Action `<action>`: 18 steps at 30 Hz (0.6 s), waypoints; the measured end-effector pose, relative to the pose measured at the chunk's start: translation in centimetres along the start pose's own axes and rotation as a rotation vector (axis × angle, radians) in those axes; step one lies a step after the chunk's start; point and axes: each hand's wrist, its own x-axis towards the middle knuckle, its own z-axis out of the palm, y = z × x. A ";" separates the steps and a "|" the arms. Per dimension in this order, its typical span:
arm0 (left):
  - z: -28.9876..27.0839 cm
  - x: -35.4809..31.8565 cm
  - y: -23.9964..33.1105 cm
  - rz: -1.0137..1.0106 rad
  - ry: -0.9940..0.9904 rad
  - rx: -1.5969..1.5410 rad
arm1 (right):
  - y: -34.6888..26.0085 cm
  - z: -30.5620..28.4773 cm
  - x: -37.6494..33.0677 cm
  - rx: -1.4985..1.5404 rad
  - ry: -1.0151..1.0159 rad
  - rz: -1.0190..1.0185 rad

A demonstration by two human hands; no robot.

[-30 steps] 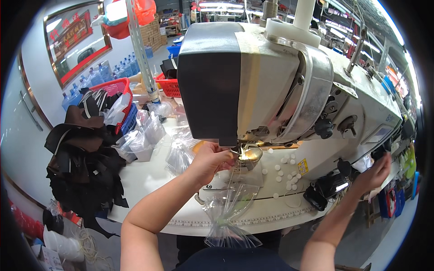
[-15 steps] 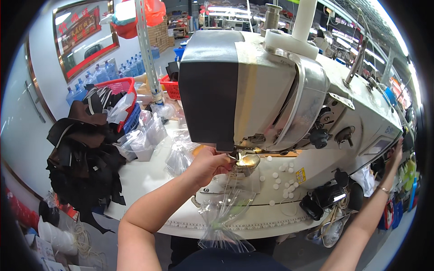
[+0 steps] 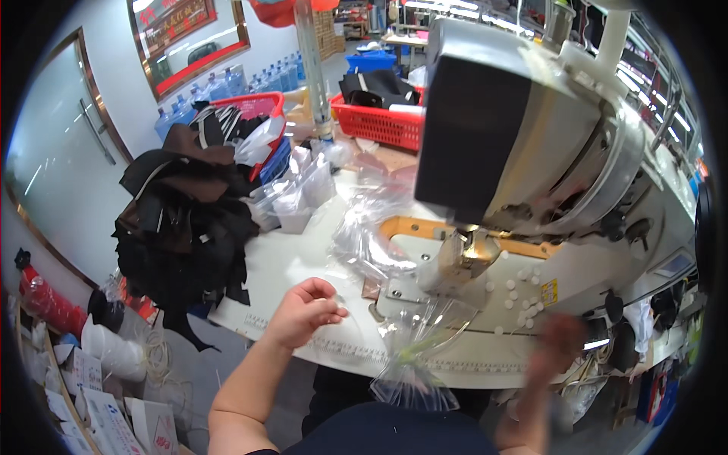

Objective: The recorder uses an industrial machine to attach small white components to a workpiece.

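My left hand [image 3: 307, 312] hovers over the near left part of the white work table [image 3: 277, 284]. Its fingers are curled with the thumb pressed against them; whatever they hold, if anything, is too small to make out. To the right, my right hand [image 3: 560, 345] is smeared by motion near the table's front edge, so its fingers cannot be read. Between them stands the sewing machine [image 3: 474, 125], its needle area apart from both hands. Clear plastic film [image 3: 415, 353] hangs over the front edge, and more crumpled plastic [image 3: 368, 235] lies left of the machine bed.
Several small white discs [image 3: 523, 292] lie scattered right of the needle area. A heap of black cut pieces [image 3: 186, 227] hangs at the table's left side, by a translucent bin [image 3: 303, 199]. Behind is a red basket [image 3: 379, 125]. Cartons [image 3: 98, 413] stand on the floor at lower left.
My left hand has left the needle area and come left and nearer. My right hand has moved from the machine's far right side toward the table's front. The view has swung left.
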 end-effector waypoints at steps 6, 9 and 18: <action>3.5 -3.2 -2.3 0.045 0.044 -0.086 | 0.4 17.2 -4.8 0.270 -0.611 0.991; 3.8 -3.3 -3.0 0.092 0.035 -0.113 | 0.5 18.2 -5.2 0.404 -0.494 1.034; 3.5 -2.5 -4.8 0.094 0.017 -0.319 | 1.7 15.6 -6.2 0.716 -0.233 1.158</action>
